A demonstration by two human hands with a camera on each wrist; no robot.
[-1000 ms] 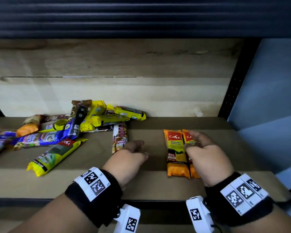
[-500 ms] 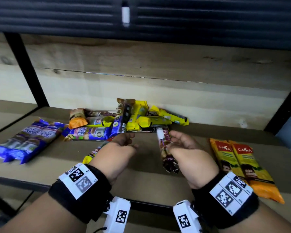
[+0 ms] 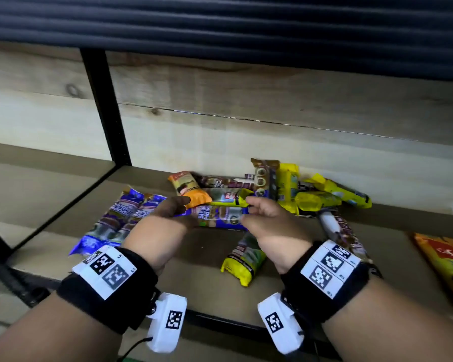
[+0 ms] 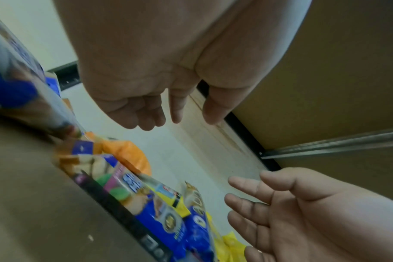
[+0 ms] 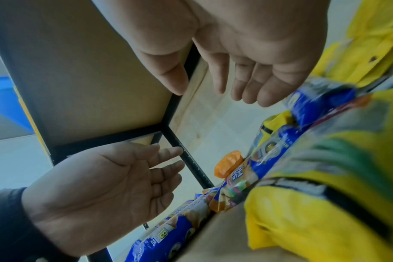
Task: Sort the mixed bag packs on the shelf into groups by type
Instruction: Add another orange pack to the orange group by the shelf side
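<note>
Wooden shelf board [image 3: 63, 205] in a black metal frame, carrying all packs. Mixed heap of yellow, brown and orange foil packs [image 3: 285, 189] lies against the back wall. Two blue-purple foil packs [image 3: 115, 226] lie side by side at left, apart from the heap. Orange flat packs [image 3: 447, 262] at far right edge. One yellow pack [image 3: 243, 257] near the front, below the right wrist. Single blue-purple pack [image 3: 220, 216] lies crosswise between both hands. Left hand [image 3: 157, 231] and right hand [image 3: 272, 226] hover over it, fingers [image 4: 150, 115] loosely spread, holding nothing.
</note>
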